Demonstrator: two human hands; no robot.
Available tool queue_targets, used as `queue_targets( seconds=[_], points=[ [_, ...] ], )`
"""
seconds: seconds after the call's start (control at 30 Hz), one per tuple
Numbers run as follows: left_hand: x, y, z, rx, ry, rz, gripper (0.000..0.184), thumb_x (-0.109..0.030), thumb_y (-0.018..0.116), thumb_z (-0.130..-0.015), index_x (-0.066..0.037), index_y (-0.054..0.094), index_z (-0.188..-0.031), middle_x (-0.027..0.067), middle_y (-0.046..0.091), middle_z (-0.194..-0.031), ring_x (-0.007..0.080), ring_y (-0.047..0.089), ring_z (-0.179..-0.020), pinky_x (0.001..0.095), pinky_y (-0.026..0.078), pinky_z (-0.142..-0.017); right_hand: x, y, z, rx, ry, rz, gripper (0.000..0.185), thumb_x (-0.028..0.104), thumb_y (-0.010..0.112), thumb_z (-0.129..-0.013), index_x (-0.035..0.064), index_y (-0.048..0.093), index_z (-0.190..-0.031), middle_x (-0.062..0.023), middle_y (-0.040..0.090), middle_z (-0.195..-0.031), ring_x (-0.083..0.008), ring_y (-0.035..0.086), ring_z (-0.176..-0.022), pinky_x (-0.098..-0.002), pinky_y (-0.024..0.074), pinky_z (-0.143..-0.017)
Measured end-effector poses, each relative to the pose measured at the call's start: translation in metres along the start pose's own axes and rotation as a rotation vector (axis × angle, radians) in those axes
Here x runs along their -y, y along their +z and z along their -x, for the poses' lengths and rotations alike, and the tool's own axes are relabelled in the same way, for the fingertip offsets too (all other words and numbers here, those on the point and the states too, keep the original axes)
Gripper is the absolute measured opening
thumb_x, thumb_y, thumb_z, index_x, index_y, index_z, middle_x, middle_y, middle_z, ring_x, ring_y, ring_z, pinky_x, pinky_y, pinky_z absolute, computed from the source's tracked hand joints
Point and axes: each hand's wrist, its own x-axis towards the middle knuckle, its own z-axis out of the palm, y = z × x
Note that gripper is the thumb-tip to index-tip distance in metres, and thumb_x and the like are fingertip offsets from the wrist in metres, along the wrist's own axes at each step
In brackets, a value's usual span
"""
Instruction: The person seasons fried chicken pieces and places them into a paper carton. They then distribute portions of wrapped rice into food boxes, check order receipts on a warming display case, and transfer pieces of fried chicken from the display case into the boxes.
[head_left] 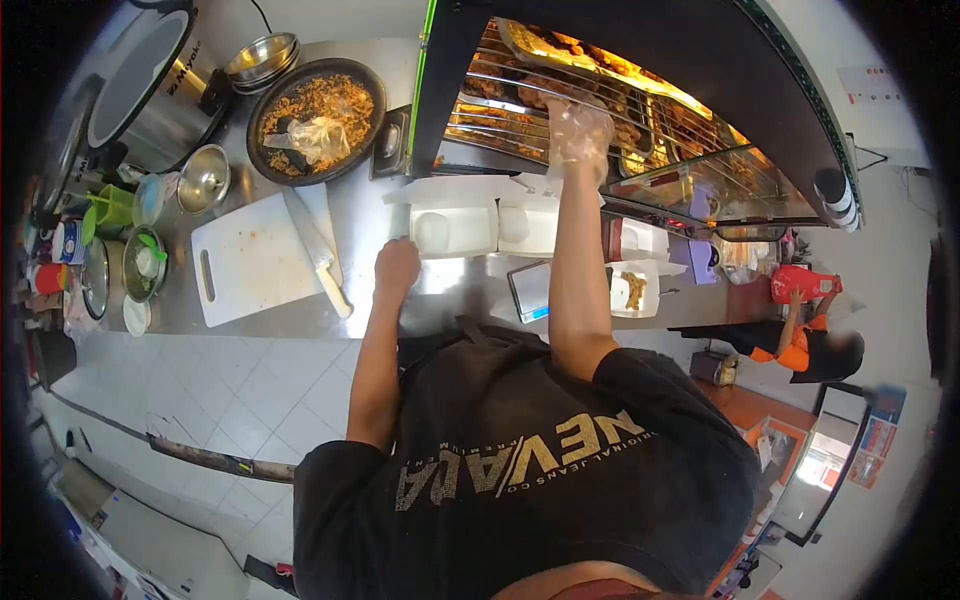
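Note:
My right hand (580, 138), in a clear plastic glove, reaches into the lit food warmer (470, 40) among browned pieces of food on wire racks (500, 75). Its fingertips are partly hidden there, so their grip is unclear. My left hand (397, 264) is closed low over the steel counter (440, 285), beside the left of two open white boxes (453, 232). A pale, flat strip shows just beyond its knuckles; what it holds cannot be made out. The other open box (528, 228) stands partly behind my right forearm.
A kitchen knife (312, 235) lies across a white cutting board (250, 260). Behind are a black pan (375, 95) of crumbly brown food, metal bowls (205, 180) and a large cooker (150, 100). A box with brown food (635, 291) sits right. Another person (795, 345) works farther right.

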Motion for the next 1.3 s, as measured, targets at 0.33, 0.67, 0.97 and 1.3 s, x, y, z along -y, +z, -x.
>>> queue_targets(
  seconds=[0.33,0.67,0.97,1.3],
  points=[
    [-0.006,-0.006,0.006,-0.063,0.004,0.108,0.026,-0.018,0.048,-0.096,0.002,0.064,-0.09,0.0251,0.066,-0.089,0.0433,0.066,-0.085,0.0531,0.053,-0.079,-0.107,-0.037,0.079,0.237,0.385,-1.039,0.032,0.027,0.069,-0.092,0.0067,0.068,-0.116,-0.0008,0.068,-0.104,-0.0101,0.061,-0.089,-0.027,0.0505,-0.073],
    [-0.011,-0.003,0.012,-0.057,-0.075,0.035,0.025,-0.019,0.051,-0.095,0.002,0.063,-0.09,0.0271,0.066,-0.088,0.0448,0.064,-0.086,0.0534,0.052,-0.081,-0.201,0.177,0.188,0.487,0.244,-0.8,0.035,0.017,0.069,-0.089,-0.0007,0.063,-0.118,-0.0059,0.071,-0.09,-0.0106,0.059,-0.06,-0.024,0.0472,-0.052],
    [0.009,-0.006,0.032,-0.087,-0.112,0.017,0.029,-0.023,0.05,-0.096,0.0,0.067,-0.09,0.0262,0.067,-0.087,0.0446,0.065,-0.086,0.0523,0.053,-0.08,-0.157,0.116,0.201,0.329,-0.176,-0.317,0.016,0.016,0.065,-0.088,0.0016,0.069,-0.093,-0.0185,0.072,-0.082,-0.0299,0.072,-0.075,-0.0425,0.0554,-0.069],
    [0.032,-0.081,0.062,0.003,-0.196,0.289,0.039,-0.034,0.057,-0.095,0.0,0.074,-0.084,0.0245,0.07,-0.081,0.0411,0.068,-0.079,0.046,0.054,-0.078,0.045,0.14,0.189,0.575,-0.597,-0.406,0.017,0.017,0.063,-0.09,0.0031,0.066,-0.1,-0.0204,0.069,-0.086,-0.0379,0.068,-0.083,-0.0474,0.0516,-0.073]
  ],
)
